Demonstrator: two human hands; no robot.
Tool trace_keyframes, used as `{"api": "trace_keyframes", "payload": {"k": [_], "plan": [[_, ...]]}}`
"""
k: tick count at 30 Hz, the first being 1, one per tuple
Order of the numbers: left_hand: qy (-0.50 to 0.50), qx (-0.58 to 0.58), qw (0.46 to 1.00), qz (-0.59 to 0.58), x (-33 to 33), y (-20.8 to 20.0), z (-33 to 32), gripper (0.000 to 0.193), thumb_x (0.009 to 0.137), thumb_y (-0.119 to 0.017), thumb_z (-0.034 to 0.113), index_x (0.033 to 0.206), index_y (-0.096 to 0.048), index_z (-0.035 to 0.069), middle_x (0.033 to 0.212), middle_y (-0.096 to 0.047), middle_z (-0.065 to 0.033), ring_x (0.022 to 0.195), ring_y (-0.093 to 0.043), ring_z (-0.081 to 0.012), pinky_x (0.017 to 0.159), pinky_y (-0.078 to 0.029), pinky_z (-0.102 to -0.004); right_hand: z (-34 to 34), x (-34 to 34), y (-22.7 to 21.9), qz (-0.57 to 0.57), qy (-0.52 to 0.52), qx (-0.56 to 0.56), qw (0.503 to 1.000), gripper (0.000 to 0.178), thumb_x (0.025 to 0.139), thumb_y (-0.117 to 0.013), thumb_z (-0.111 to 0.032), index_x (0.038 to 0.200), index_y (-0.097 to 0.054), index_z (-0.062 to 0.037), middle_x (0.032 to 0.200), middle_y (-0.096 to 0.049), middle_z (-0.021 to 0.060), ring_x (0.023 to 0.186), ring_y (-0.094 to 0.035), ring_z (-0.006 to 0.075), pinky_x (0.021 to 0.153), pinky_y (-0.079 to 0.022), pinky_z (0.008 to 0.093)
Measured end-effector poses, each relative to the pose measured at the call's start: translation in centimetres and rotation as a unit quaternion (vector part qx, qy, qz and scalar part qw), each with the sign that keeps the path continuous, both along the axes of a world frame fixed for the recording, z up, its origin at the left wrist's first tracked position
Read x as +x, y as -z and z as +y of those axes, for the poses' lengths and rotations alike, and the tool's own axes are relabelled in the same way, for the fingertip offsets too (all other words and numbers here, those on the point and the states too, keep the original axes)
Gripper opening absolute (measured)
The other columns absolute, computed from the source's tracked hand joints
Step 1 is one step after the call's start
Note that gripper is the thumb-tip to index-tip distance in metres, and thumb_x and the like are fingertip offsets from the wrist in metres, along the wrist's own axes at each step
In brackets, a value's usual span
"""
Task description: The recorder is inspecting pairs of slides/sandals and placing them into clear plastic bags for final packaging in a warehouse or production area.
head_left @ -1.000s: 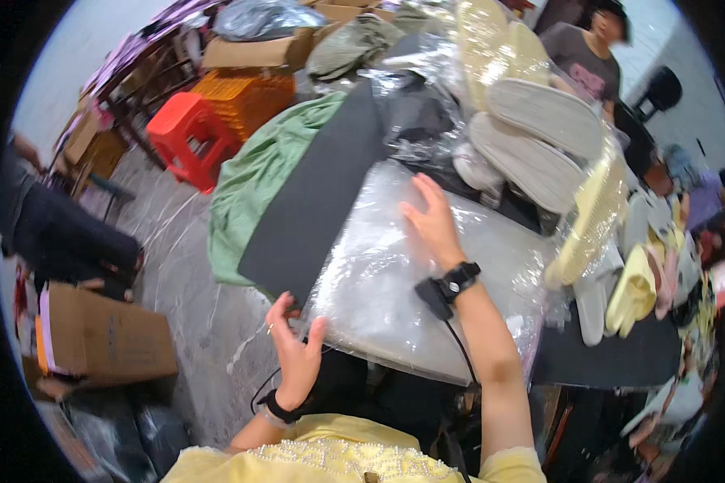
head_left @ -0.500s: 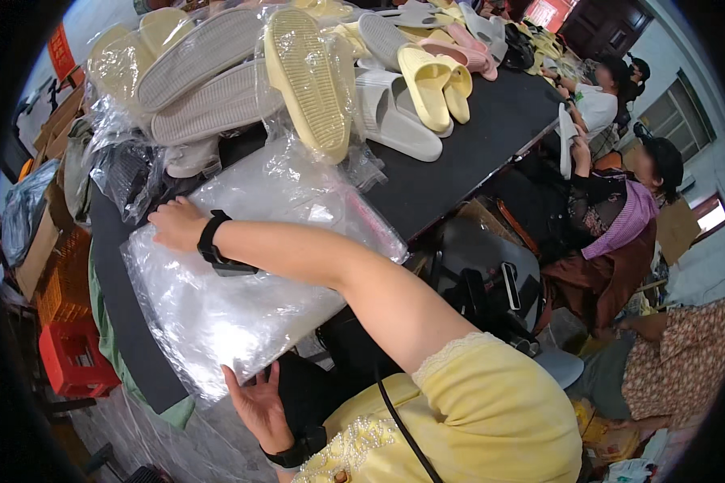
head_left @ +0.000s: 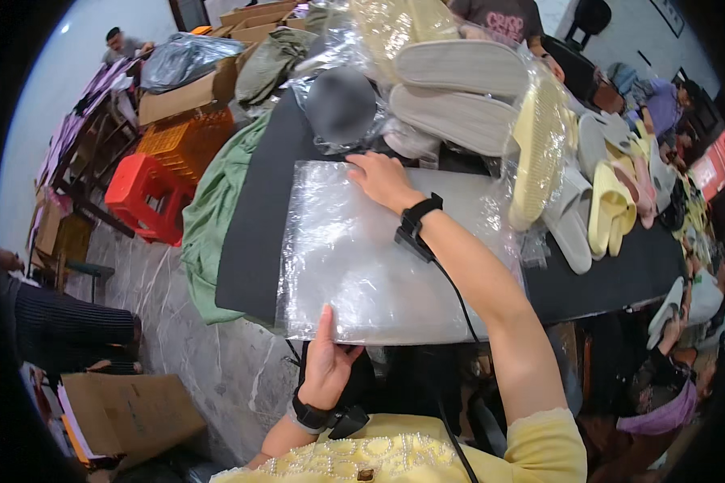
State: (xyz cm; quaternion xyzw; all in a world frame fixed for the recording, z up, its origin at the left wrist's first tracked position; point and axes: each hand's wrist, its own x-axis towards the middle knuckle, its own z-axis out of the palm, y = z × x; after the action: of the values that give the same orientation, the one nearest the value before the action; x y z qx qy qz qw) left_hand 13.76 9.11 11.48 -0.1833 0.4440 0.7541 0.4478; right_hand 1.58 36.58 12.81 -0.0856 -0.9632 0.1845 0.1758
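A stack of clear plastic bags [head_left: 362, 249] lies flat on the black table [head_left: 254, 233] in front of me. My right hand [head_left: 383, 179] reaches across and presses on the far edge of the stack, a black band on its wrist. My left hand [head_left: 326, 362] pinches the near edge of the stack at the table's front, thumb on top. Just beyond the bags sit bagged grey slippers [head_left: 455, 92] and a bagged yellow slipper [head_left: 540, 149].
More grey, yellow and pink slippers [head_left: 612, 205] line the table to the right, where other people sit. A green cloth [head_left: 213, 209] hangs off the table's left side. A red stool [head_left: 149, 197], an orange crate [head_left: 181, 137] and cardboard boxes [head_left: 129, 414] stand on the floor at left.
The view has swung back to face the table. My right hand stays on the far edge of the bags, and my left hand has come up from below and taken their near edge.
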Motion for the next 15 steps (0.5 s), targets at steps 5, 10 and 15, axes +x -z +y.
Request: {"api": "trace_keyframes", "payload": {"k": [5, 10, 15], "plan": [[-0.038, -0.019, 0.999, -0.022, 0.0, 0.3, 0.4, 0.049, 0.088, -0.059, 0.051, 0.125, -0.051, 0.019, 0.121, -0.056, 0.0006, 0.111, -0.049, -0.0163, 0.093, -0.032, -0.0404, -0.4, 0.4, 0.9, 0.063, -0.028, -0.006, 0.998, 0.036, 0.086, -0.060, -0.021, 0.120, -0.059, -0.0089, 0.116, -0.058, 0.0154, 0.106, -0.055, 0.0331, 0.089, -0.042, 0.0467], [-0.042, -0.011, 0.999, -0.030, -0.1, 0.0, 0.5, 0.050, 0.087, -0.062, 0.048, 0.126, -0.051, 0.019, 0.123, -0.056, 0.0002, 0.113, -0.048, -0.0170, 0.094, -0.032, -0.0405, -5.7, 9.0, -4.6, -0.047, -0.117, 0.060, 0.990, 0.045, 0.087, -0.060, -0.024, 0.128, -0.052, -0.0076, 0.132, -0.046, 0.0210, 0.117, -0.049, 0.0370, 0.098, -0.039, 0.0496], [-0.023, -0.006, 0.999, -0.025, -0.4, 1.1, 0.3, 0.053, 0.082, -0.066, 0.052, 0.125, -0.050, 0.025, 0.122, -0.055, 0.0018, 0.112, -0.046, -0.0187, 0.089, -0.032, -0.0389, -5.2, 16.4, -4.3, -0.158, -0.103, 0.090, 0.978, 0.063, 0.083, -0.064, -0.036, 0.136, -0.045, -0.0075, 0.142, -0.033, 0.0260, 0.130, -0.035, 0.0417, 0.102, -0.034, 0.0515]]}}
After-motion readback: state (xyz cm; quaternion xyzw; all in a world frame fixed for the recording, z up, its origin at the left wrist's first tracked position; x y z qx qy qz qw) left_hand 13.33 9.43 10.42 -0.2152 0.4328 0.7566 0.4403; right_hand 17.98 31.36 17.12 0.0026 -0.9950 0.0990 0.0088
